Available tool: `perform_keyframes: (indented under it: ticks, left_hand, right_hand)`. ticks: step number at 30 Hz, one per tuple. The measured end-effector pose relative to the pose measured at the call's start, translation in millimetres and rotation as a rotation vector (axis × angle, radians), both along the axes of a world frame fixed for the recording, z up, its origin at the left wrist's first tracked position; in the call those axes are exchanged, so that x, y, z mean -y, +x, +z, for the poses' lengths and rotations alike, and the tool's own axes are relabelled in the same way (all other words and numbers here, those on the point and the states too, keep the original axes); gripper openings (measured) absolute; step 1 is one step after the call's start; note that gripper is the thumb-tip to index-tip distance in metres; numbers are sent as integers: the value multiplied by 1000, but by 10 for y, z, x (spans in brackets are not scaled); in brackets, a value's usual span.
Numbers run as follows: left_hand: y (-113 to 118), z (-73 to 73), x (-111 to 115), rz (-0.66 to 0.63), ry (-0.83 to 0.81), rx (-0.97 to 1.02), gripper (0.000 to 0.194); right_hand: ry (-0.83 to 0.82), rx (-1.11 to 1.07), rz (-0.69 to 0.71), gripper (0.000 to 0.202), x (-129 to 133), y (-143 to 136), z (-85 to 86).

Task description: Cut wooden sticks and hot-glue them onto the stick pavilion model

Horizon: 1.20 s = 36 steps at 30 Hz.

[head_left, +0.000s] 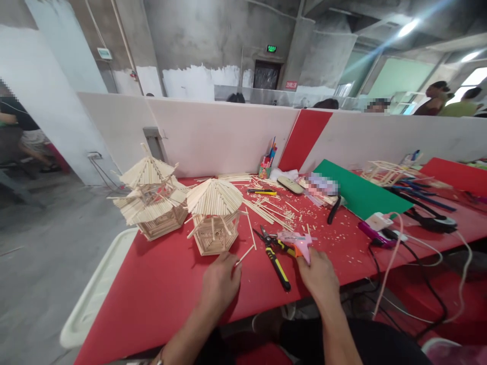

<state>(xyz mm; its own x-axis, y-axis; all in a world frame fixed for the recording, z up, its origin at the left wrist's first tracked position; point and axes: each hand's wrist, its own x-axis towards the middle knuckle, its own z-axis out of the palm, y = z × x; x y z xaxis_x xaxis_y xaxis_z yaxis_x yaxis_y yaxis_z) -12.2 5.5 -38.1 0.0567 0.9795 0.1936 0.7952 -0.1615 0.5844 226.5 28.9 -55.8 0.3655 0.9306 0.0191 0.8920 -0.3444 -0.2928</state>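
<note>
My left hand point(221, 280) is closed on a thin wooden stick point(245, 254), just in front of a small pavilion built of sticks point(213, 218). A larger two-tiered stick pavilion point(154, 200) stands to its left. My right hand point(318, 274) is wrapped round the handle of a pink glue gun point(302, 244), whose nozzle points left. Black and yellow pliers point(277, 263) lie open between my hands, the glue gun above one of their handles. Two more sticks lie right of the small pavilion.
Loose sticks point(266, 209) and chips litter the red table point(152, 284). Behind are a utility knife point(262, 191) and a pen cup point(265, 168). A green board point(355, 190), power strip point(376, 234) and cables are at right. Several people are beyond the partition point(213, 134).
</note>
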Motion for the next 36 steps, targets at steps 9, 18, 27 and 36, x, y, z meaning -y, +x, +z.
perform_keyframes:
  ticks: [9,18,27,36]
  left_hand:
    - [235,-81,-225,-27,-86,-461,30]
    - [-84,-139,17,61,-19,87,19]
    - [-201,153,255,110,-280,872,27]
    - [-191,145,265,134,-251,1165,37]
  right_hand:
    - [-10,-28,-30,43,-61,148,-62]
    - [15,-142,49,43,43,-365,-140]
    - [-29,-130,-50,41,36,146,-140]
    - [-163,17,-65,49,127,291,-84]
